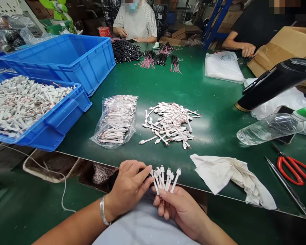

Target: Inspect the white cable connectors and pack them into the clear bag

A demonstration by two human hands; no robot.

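Left hand (pixel 127 186) and right hand (pixel 180 212) pinch fanned white USB cables (pixel 165 178).

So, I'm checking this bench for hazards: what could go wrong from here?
The small white cable plugs, fanned between the left hand and right hand, could slip and drop past the edge of the green bench. The clear plastic water bottle, lying on its side, could roll toward the loose white cables.
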